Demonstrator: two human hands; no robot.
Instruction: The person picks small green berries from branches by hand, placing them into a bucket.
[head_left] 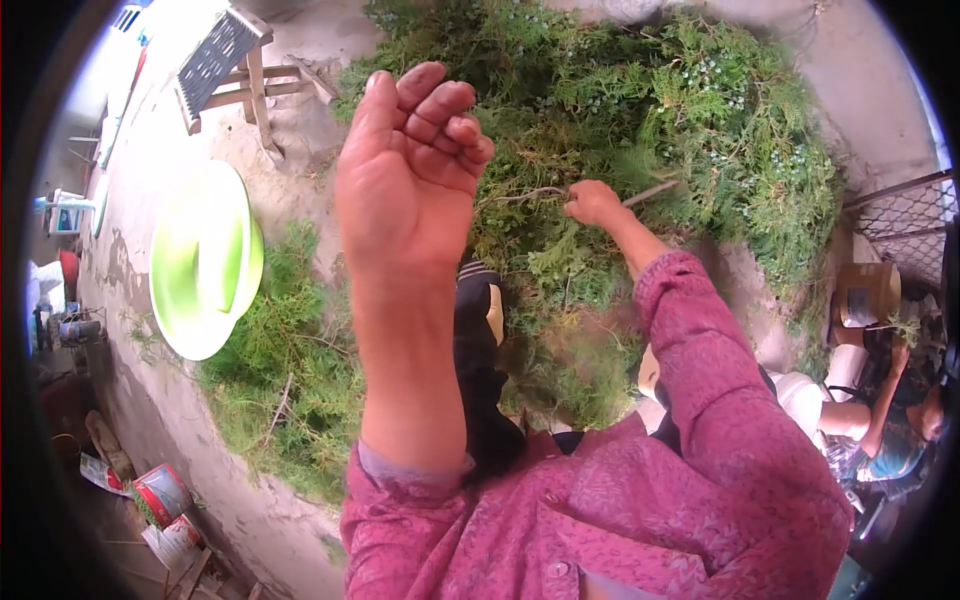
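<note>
My left hand (pixel 415 165) is raised close to the camera, palm turned up, its fingers loosely bent and nothing in it. My right hand (pixel 597 204) is closed round a bare woody branch (pixel 652 192), whose thin end shows on the other side of the fist. Below the right hand lies a big heap of green evergreen cuttings (pixel 735 140), dotted with small pale bluish cones. More cuttings (pixel 590 370), partly blurred, lie near my feet. To the left of my left forearm is a smaller pile of cuttings (pixel 300 400).
A lime-green basin (pixel 205 265) stands tilted beside the smaller pile. Behind it is a wooden stool (pixel 250 75) with a woven seat. Tubs (pixel 162 495) are at lower left. On the right sit a bucket (pixel 868 293), a mesh panel (pixel 910 220) and another person (pixel 895 450) with a sprig in hand.
</note>
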